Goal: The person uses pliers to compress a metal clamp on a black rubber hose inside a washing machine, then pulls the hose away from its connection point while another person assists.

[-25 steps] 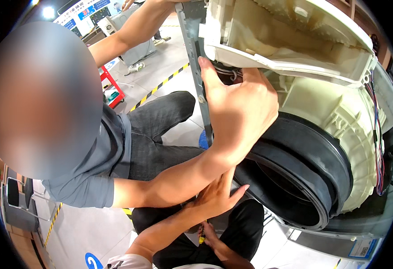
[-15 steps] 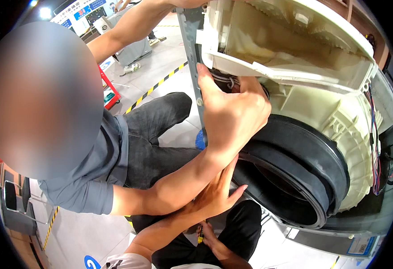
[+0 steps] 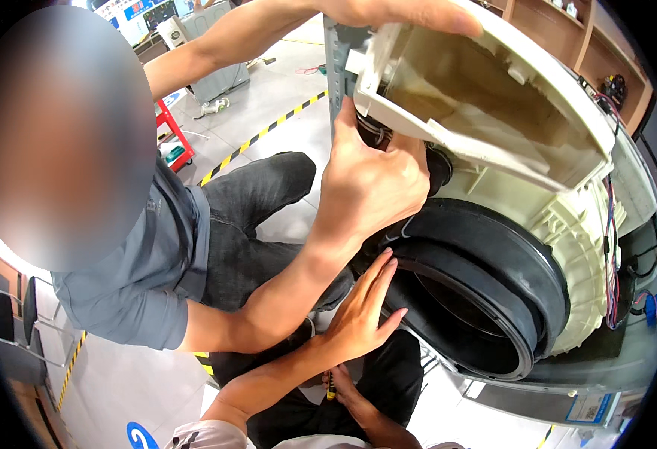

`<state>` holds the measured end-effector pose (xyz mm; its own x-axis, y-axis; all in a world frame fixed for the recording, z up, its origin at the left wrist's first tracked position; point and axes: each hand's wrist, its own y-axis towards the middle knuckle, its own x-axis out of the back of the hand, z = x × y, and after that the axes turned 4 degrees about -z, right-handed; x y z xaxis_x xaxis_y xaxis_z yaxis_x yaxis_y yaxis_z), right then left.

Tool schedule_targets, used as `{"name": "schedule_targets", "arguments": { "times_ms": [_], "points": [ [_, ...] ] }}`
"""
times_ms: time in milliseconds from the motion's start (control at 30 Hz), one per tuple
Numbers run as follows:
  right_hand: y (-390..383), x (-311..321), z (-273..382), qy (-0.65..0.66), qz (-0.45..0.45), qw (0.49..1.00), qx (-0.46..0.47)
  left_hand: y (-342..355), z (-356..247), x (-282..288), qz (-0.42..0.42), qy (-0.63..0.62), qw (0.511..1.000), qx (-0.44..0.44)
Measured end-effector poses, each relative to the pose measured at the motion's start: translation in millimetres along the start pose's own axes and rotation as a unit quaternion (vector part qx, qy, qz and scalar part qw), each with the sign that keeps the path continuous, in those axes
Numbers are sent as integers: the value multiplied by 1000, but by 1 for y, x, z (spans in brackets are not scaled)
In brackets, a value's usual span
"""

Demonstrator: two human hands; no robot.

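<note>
My left hand (image 3: 358, 318) is open, its fingers stretched toward the black rubber door seal (image 3: 485, 262) of an opened washing machine; whether the fingertips touch it, I cannot tell. Low over my lap, my right hand (image 3: 349, 391) is closed around a screwdriver (image 3: 331, 386) with a yellow-and-black handle, its shaft hidden. Above the seal, a co-worker's hand (image 3: 381, 183) grips at a black hose (image 3: 438, 168) and wiring below the cream detergent drawer housing (image 3: 485, 153). The co-worker's other hand (image 3: 418, 13) holds the housing's top edge, and the housing is tilted.
The co-worker (image 3: 148, 247) crouches close on my left, one arm crossing above mine. Loose wires (image 3: 611, 254) hang down the machine's right side. Behind stand a red cart (image 3: 175, 135) and a grey machine (image 3: 220, 78), past striped floor tape (image 3: 265, 136).
The co-worker's upper hand now lies over the housing's top edge, and the housing has tipped and shifted. The co-worker's lower hand moved slightly left. My right hand keeps holding the screwdriver.
</note>
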<state>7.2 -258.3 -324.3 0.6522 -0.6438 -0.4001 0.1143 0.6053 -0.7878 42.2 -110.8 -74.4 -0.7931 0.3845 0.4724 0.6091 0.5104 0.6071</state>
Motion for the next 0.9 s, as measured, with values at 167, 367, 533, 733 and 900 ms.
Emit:
{"name": "schedule_targets", "arguments": {
  "times_ms": [167,367,533,733,900],
  "points": [
    [9,9,4,-21,-22,999,17,1,0,0,-1,-1,1000,-6],
    [2,13,0,-16,-32,999,3,0,0,-3,0,-10,1000,8],
    [5,15,-1,-34,-32,999,25,0,5,-5,17,-49,998,27],
    [9,18,-4,-33,-36,999,23,2,3,0,7,-27,1000,10],
    [14,26,-10,-59,-22,998,17,1,-2,-1,-8,-34,999,11]
  ]
}}
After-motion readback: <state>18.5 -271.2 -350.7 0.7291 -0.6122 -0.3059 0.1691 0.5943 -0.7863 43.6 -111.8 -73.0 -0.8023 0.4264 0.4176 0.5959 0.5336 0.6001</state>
